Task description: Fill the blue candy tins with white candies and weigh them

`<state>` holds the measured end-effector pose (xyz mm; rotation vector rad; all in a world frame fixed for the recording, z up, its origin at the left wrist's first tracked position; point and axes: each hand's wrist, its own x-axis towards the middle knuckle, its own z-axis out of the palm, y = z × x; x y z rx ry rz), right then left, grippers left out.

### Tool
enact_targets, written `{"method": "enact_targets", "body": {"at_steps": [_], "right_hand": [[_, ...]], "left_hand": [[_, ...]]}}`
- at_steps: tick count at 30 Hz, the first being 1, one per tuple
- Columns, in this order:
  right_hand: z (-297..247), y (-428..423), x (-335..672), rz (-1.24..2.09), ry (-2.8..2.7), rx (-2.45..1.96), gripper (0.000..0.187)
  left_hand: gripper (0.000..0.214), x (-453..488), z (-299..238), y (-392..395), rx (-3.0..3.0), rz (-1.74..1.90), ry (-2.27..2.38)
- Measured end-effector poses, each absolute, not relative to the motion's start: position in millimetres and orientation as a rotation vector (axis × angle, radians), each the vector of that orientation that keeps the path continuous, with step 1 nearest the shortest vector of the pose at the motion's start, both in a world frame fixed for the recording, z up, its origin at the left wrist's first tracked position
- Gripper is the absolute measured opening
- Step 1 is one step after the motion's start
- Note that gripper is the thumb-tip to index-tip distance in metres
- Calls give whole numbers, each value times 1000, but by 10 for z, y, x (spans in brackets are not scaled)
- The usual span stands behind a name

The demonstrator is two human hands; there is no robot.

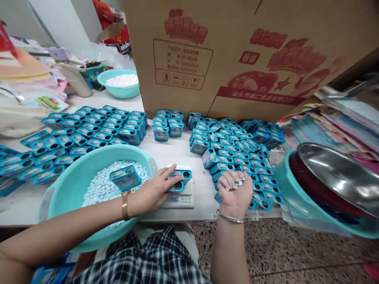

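Left hand (158, 188): palm down over the scale (188, 202), fingers extended and parted at two blue tins. Whether it grips either one cannot be told; thumb hidden.

Tins on scale: far tin (184, 174) and near tin (177, 187), side by side, the near one set slightly further left. Long axes of both run left–right, roughly parallel to the table edge; top faces up, the dark round opening of each toward its right end. Left ends partly covered by the fingers.

Right hand (235, 189): palm up, to the right of the scale, fingers curled loosely closed around a small lot of pale pellets (239, 183).

Large turquoise basin (56, 193): left of the scale, more pellets inside. A single tin (125, 178) sits on them, long axis left–right with its right end angled slightly far; opening at the right end.

Right tin group (227, 154): mostly upright in rows, long axes largely left–right. Cardboard box (189, 90): behind, far side.
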<state>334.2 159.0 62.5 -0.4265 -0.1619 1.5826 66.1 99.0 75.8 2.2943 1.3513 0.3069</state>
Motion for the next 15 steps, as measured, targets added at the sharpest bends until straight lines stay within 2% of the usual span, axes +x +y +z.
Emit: {"method": "enact_targets", "body": {"at_steps": [7,10,15], "right_hand": [[616,1718,3114,1624,-197,-483,28],[610,1773,2970,1639,-254,-529,28],[651,1837,2715,1653,-307,-599,29]], "left_hand": [[51,2,1328,551,2062,626,1695],[48,-248,1245,393,1964,663,1863],[44,-437,756,201,1854,577,1961]]}}
